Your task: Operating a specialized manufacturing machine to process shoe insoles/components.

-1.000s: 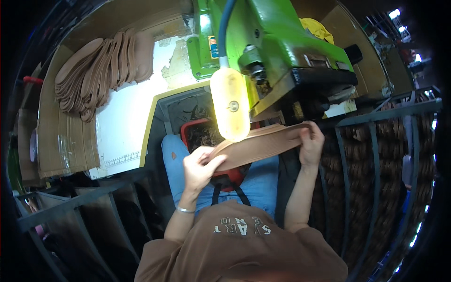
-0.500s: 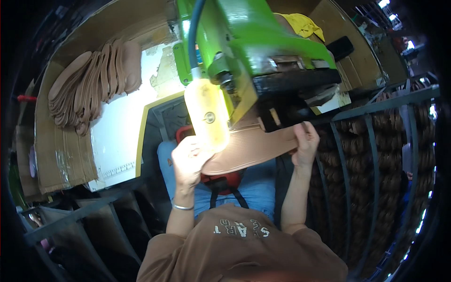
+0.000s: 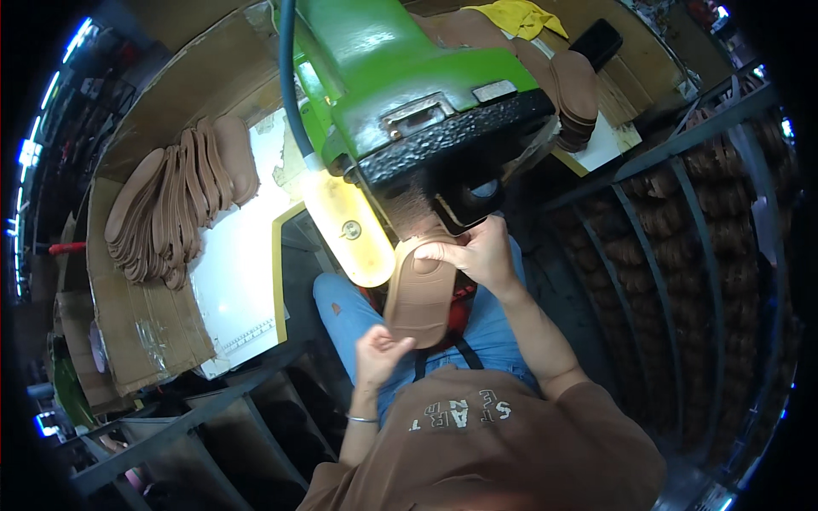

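Note:
A long brown shoe sole point(image 3: 419, 302) hangs below the machine head, above my lap. Its far end meets the underside of the green machine point(image 3: 417, 60), by a dark bristly part point(image 3: 411, 213). My right hand point(image 3: 481, 255) grips the sole near that end, thumb on the face and fingers behind. At the near left edge, my left hand point(image 3: 379, 356) is closed, with thumb and fingertips at the sole's rim. A lit yellow lamp point(image 3: 348, 228) hangs just left of the sole.
Several stacked brown soles point(image 3: 175, 200) lie in a cardboard-walled tray point(image 3: 141, 341) at left. More soles point(image 3: 575, 94) sit behind the machine on the right, near a yellow cloth point(image 3: 520, 19) and a black phone-like object point(image 3: 596, 43). A loaded metal rack point(image 3: 682, 196) stands at right.
The sole has turned from lying crosswise to pointing lengthwise away from me. My right hand moved inward to its far end, my left hand down to its near end. The view shifted too.

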The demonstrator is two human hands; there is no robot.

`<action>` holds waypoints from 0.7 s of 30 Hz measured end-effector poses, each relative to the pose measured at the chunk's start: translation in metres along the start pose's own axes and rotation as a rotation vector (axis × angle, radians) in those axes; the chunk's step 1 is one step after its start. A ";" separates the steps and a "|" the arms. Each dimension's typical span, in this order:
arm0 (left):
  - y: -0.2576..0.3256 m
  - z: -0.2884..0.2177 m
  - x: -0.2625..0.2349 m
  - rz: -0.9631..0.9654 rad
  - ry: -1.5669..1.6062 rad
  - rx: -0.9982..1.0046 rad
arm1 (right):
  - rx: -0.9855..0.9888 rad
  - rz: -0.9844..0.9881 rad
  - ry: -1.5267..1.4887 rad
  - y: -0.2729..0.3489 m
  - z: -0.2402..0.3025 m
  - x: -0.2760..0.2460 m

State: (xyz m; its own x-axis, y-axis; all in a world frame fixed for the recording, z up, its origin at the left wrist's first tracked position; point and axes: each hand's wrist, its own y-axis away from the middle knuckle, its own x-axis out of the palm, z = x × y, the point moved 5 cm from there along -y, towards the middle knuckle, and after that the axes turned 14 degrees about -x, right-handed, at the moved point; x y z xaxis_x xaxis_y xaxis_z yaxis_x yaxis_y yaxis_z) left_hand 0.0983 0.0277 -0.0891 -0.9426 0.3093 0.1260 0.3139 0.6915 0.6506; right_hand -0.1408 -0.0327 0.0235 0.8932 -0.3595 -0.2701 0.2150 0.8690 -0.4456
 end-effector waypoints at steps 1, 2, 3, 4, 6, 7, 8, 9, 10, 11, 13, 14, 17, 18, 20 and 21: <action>0.001 0.005 0.019 0.066 -0.025 -0.039 | 0.024 -0.014 -0.040 0.000 -0.001 0.000; 0.002 0.009 0.035 0.133 -0.049 -0.077 | 0.047 -0.027 -0.079 0.000 -0.001 -0.001; 0.002 0.011 0.043 0.127 -0.044 -0.075 | 0.041 0.017 -0.011 -0.004 0.010 -0.002; 0.001 0.010 0.054 0.182 -0.013 -0.041 | 0.037 0.023 -0.014 -0.006 0.017 -0.004; -0.005 -0.003 0.067 0.242 0.021 -0.004 | 0.068 0.055 -0.034 -0.004 0.024 -0.006; -0.005 -0.028 0.072 0.202 -0.047 0.172 | 0.065 0.056 -0.028 -0.001 0.023 -0.008; -0.004 -0.053 0.077 0.161 -0.112 0.349 | 0.022 0.003 -0.029 0.004 0.021 -0.013; -0.007 -0.070 0.079 0.156 -0.069 0.420 | -0.025 -0.042 -0.037 0.008 0.019 -0.015; -0.009 -0.087 0.082 0.154 -0.024 0.495 | -0.036 -0.032 -0.034 0.012 0.014 -0.018; -0.014 -0.097 0.082 0.165 -0.052 0.468 | -0.002 -0.089 -0.025 0.017 0.006 -0.024; -0.021 -0.106 0.085 0.164 0.005 0.454 | 0.045 -0.173 -0.016 0.018 0.005 -0.030; -0.024 -0.106 0.084 0.145 0.033 0.450 | 0.037 -0.165 -0.013 0.017 0.008 -0.029; -0.012 -0.099 0.087 0.112 0.171 0.429 | 0.133 -0.049 -0.077 0.018 0.006 -0.021; -0.007 -0.092 0.088 0.091 0.272 0.403 | 0.137 -0.049 -0.077 0.017 0.007 -0.019; -0.005 -0.077 0.091 0.028 0.273 0.454 | 0.080 -0.005 -0.156 0.011 0.013 -0.005; -0.003 -0.075 0.087 -0.053 0.315 0.490 | 0.108 0.085 -0.074 0.005 0.020 0.000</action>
State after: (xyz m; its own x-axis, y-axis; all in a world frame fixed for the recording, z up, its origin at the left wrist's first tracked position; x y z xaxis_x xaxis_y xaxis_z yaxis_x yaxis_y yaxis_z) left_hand 0.0064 0.0041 -0.0242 -0.9232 0.1089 0.3685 0.2111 0.9451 0.2495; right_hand -0.1319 -0.0215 0.0383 0.9359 -0.2600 -0.2374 0.1747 0.9284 -0.3280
